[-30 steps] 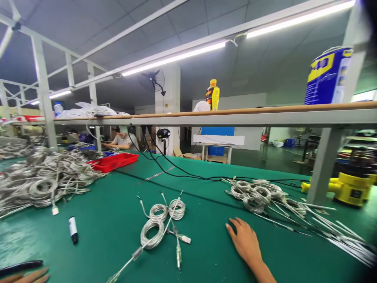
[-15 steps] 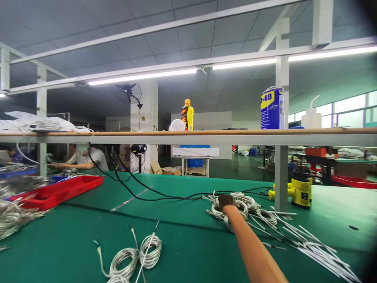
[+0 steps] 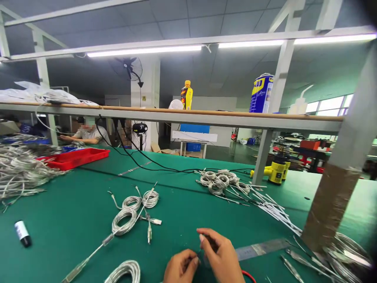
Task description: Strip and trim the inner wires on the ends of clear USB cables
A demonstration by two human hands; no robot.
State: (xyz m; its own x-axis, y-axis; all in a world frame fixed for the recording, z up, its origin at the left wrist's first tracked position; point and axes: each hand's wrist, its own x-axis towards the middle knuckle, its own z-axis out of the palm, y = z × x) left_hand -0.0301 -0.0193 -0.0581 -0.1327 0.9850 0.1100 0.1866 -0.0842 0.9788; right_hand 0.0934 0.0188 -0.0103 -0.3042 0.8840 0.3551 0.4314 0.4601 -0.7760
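At the bottom middle, my left hand is closed, with thumb and forefinger pinched together. Close beside it on the right, my right hand has its fingers drawn together too. Between the fingertips there is a thin, dark, wire-like bit, too small to name. Left of my hands, part of a clear-sheathed cable coil shows at the lower edge. Further up lie several coiled cables with a USB plug among them. A red curved strand shows just right of my right hand.
Coiled cables and white tubes lie right of centre. A taped post rises at the right, near a yellow heat gun. A steel ruler, a marker, a red tray and a cable heap lie around.
My right hand has come back from the far pile of coils to the near edge. My left hand has come into view beside it. The camera has tilted down.
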